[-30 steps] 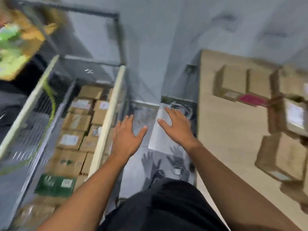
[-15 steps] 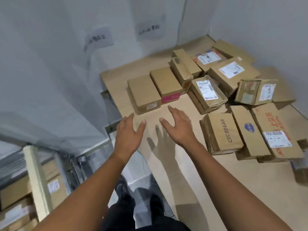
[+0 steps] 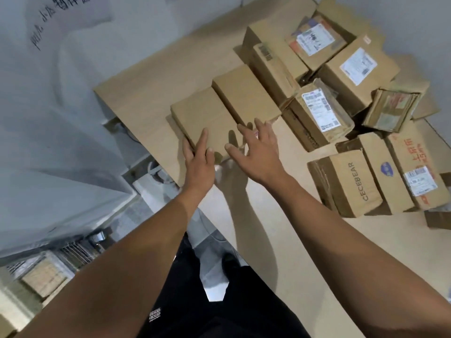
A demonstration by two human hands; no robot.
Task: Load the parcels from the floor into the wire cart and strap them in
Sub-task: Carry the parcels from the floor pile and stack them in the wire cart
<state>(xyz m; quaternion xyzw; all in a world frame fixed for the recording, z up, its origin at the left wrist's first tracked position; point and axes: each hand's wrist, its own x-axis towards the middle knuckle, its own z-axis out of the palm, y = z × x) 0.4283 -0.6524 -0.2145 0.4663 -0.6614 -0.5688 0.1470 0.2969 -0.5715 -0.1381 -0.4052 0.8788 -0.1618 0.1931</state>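
Several cardboard parcels lie on a light wooden floor panel (image 3: 151, 93). The nearest is a plain brown box (image 3: 202, 115), with a second plain box (image 3: 244, 93) right behind it. My left hand (image 3: 197, 157) has its straight fingers on the near left edge of the plain brown box. My right hand (image 3: 256, 147) hovers open over the near right corner of the same box, fingers spread. Only a corner of the wire cart (image 3: 73, 252) shows at the bottom left, with a parcel (image 3: 44, 279) inside it.
More parcels crowd the right side, among them a labelled box (image 3: 319, 113) and a CECEBEAR box (image 3: 351, 184). A grey wall (image 3: 61, 118) runs along the left. My legs in black trousers (image 3: 207, 301) stand at the panel's near edge.
The view swung from the cart to the parcels on the floor. Both hands moved forward and down to the nearest plain box, and my left hand now touches it.
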